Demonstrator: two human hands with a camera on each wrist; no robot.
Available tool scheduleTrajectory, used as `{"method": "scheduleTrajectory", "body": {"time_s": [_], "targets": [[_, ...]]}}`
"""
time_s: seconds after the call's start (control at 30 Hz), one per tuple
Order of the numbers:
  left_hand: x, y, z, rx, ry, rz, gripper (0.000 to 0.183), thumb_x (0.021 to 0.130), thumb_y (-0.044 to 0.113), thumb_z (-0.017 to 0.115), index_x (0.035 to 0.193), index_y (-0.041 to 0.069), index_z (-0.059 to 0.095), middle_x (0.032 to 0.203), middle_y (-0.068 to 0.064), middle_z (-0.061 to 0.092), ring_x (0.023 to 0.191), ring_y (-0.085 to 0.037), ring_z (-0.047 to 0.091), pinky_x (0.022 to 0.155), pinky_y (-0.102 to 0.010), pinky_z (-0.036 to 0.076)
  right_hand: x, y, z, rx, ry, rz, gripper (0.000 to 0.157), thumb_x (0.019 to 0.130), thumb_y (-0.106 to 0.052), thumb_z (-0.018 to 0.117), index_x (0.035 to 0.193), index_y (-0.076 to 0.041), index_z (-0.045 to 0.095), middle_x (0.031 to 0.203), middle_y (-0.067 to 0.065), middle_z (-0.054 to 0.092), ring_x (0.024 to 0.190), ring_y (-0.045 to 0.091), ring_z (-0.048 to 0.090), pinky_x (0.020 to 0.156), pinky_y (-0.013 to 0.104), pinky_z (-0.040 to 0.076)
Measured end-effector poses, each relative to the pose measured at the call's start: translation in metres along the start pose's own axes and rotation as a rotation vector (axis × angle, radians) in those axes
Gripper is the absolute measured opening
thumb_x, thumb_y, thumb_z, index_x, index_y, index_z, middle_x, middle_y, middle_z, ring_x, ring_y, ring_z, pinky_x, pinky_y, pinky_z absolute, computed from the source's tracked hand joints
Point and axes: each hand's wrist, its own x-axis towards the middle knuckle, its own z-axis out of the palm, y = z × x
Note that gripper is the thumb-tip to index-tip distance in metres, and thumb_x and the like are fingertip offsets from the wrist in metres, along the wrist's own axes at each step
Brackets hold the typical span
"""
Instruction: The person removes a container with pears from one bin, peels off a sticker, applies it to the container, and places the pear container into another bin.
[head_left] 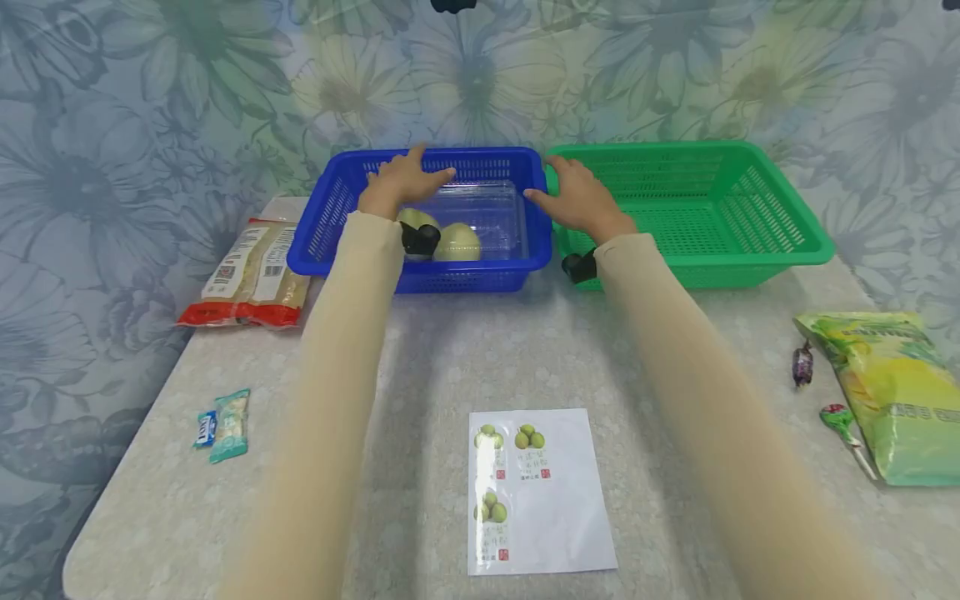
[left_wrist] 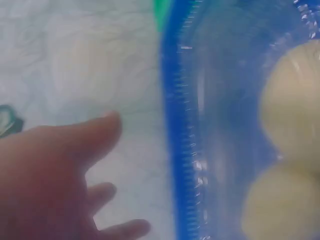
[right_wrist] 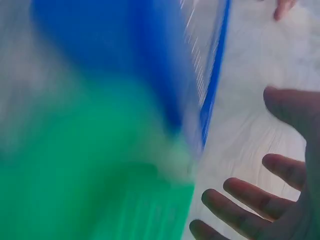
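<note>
Fingers [head_left: 431,171] above speckled table [head_left: 420,350]

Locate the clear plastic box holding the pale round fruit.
In the head view, the clear plastic box sits inside the blue basket, left of the green basket, between the left hand and right hand.

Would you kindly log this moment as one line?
left hand: open over blue basket | right hand: open at its right rim | clear box: inside
</note>
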Motion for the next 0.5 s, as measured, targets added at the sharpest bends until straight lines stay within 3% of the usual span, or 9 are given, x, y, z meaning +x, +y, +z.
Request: {"method": "scheduleTrajectory", "body": {"time_s": [0.1,0.23,0.37,0.5], "targets": [[-0.006,-0.017,-0.004,-0.110,0.043,0.001,0.074,0.090,0.055,0.033,0.146,0.022,-0.004,0.153,-0.007,0.003,0.140,-0.032,0.007,0.112,-0.052,0.014,-0.001,-0.012,0.011,0.156,0.052,-0.054,0.065,0.091,-0.046,0.043,0.144,-0.014,0.021,0.144,0.011,0.032,0.131,0.027,0.033,0.105,0.044,0.033],[-0.016,-0.044,0.002,-0.204,0.223,-0.019,0.068,0.090,0.052,0.036,0.145,0.017,0.016,0.148,-0.010,0.026,0.133,-0.031,0.031,0.105,-0.050,0.029,-0.005,-0.027,0.028,0.300,0.102,-0.136,0.059,0.091,-0.037,0.048,0.139,-0.009,0.031,0.135,0.015,0.043,0.122,0.028,0.044,0.100,0.040,0.038],[-0.030,-0.064,0.020,-0.274,0.441,-0.020,0.057,0.090,0.048,0.039,0.137,0.015,0.036,0.132,-0.012,0.050,0.115,-0.031,0.050,0.092,-0.050,0.041,-0.010,-0.038,0.043,0.324,0.051,-0.125,0.061,0.090,-0.039,0.049,0.140,-0.010,0.028,0.140,0.015,0.035,0.129,0.028,0.034,0.105,0.042,0.033],[-0.045,-0.077,0.044,-0.371,0.680,0.017,0.048,0.090,0.043,0.044,0.128,0.014,0.046,0.121,-0.010,0.059,0.108,-0.028,0.054,0.094,-0.046,0.035,-0.014,-0.045,0.057,0.319,-0.012,-0.061,0.068,0.090,-0.040,0.049,0.143,-0.012,0.019,0.149,0.018,0.016,0.139,0.030,0.015,0.110,0.047,0.024]]}}
